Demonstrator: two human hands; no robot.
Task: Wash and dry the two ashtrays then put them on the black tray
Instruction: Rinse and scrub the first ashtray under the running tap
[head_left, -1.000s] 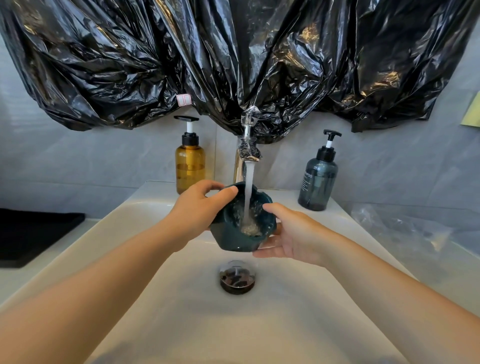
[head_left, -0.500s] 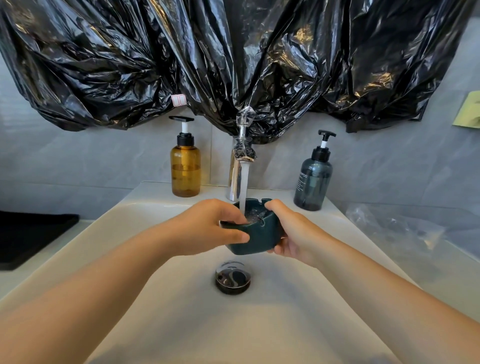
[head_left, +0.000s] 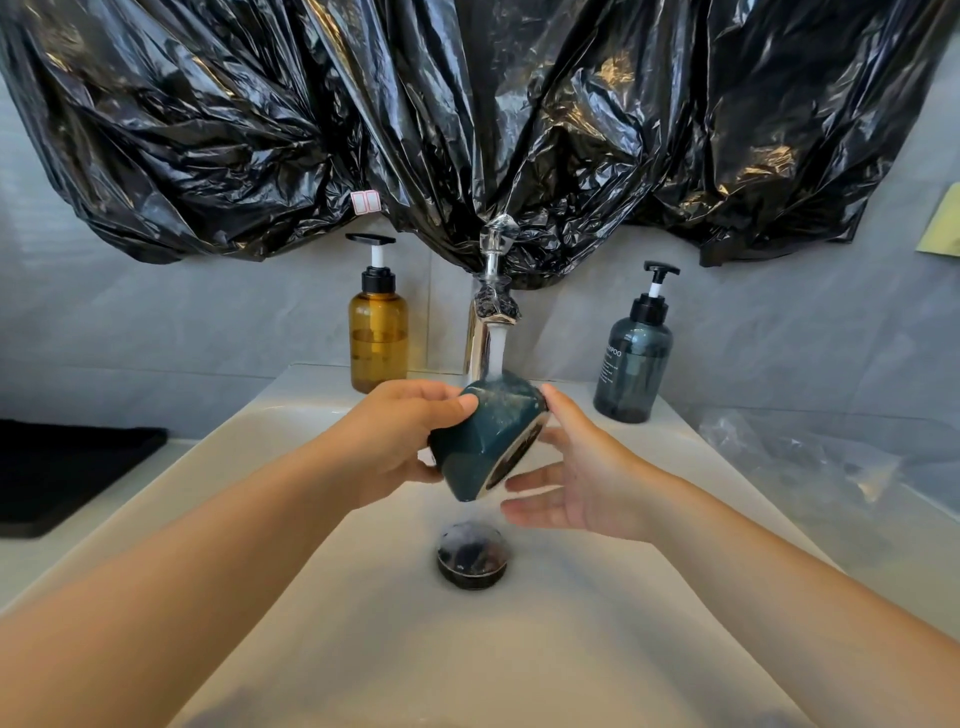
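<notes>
Left hand (head_left: 395, 439) holds ashtray (head_left: 485, 441) tipped under the running tap (head_left: 488, 317)

Left hand grips the dark teal ashtray from its left side, with the thumb curled over the upper edge and the fingers wrapped round behind it. The ashtray is lifted above the middle of the sink (head_left: 322, 613) and turned on its side, so its round base faces right and towards the camera. The right hand (head_left: 584, 486) is spread, fingers straight and apart. Its thumb is at the ashtray's upper right edge and its fingers reach under the base, though whether they touch it cannot be told.

A stream of water (head_left: 497, 345) falls from the tap straight onto the top of the ashtray. Below it, the dark round drain plug (head_left: 471, 556) sits in the bottom of the white sink.

Behind the sink, an amber pump bottle (head_left: 378, 338) stands left of the tap and a grey-blue pump bottle (head_left: 632, 369) stands right of it, both upright on the ledge. Crumpled black plastic sheet (head_left: 467, 130) hangs across the wall above them.

On the table (head_left: 36, 564) to the left of the sink lies the black tray (head_left: 67, 473), well apart from the ashtray. To the right of the sink lies a clear plastic bag (head_left: 810, 467).
</notes>
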